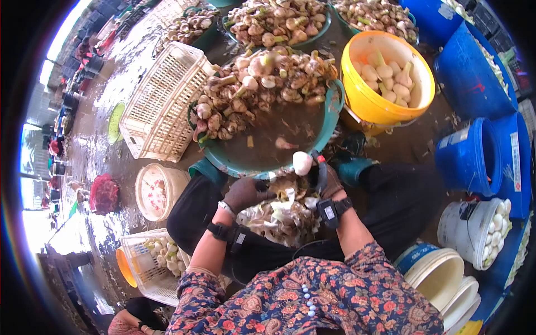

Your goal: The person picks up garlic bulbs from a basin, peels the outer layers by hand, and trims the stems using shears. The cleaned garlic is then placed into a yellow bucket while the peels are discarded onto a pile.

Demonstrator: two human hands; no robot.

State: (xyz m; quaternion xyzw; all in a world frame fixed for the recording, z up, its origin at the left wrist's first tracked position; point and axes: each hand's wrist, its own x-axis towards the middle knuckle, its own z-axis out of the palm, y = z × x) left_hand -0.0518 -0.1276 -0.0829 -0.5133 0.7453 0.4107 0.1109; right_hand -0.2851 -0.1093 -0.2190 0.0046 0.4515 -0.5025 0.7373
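Note:
My right hand, in a dark glove, is closed around a slim dark tool with a red-orange part; its exact kind is hidden by the fingers. A clean white garlic bulb shows right beside the tool and fingertips, over the near rim of a green tub. Unpeeled garlic with stems and dirt is heaped in the far part of that tub. My left hand, gloved too, has its fingers curled above a pile of garlic skins between my legs; what they grip is hidden.
A yellow bucket with cleaned bulbs stands right of the tub. White crates and a pale bucket are on the left. Blue containers and a white bucket of bulbs line the right. More garlic tubs stand ahead.

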